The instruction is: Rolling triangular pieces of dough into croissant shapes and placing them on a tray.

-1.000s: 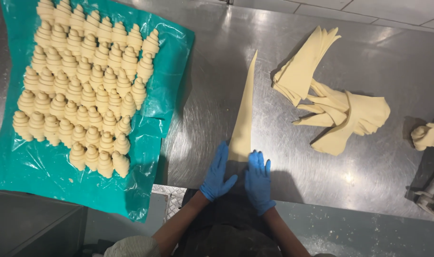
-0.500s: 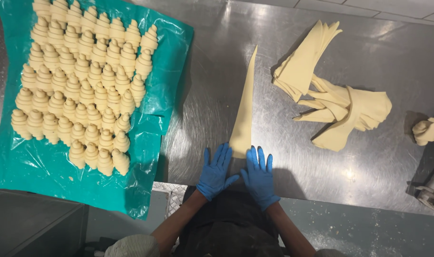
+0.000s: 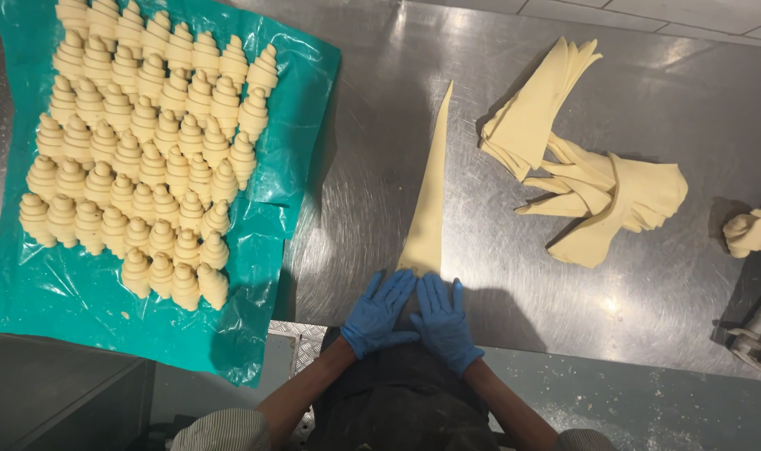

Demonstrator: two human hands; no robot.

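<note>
The wide end of a long dough triangle (image 3: 430, 200) is being pressed flat by the left hand (image 3: 379, 315) and right hand (image 3: 444, 321), fingers extended together; its tip is pointing toward 12 o'clock on the steel table (image 3: 380, 125).

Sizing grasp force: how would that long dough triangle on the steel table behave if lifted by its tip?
The long dough triangle is thin and lies flat, so it is probably floppy and would droop. It would likely stretch or tear under its own weight. The dough pile folds limply, which suggests soft sheets.
</note>
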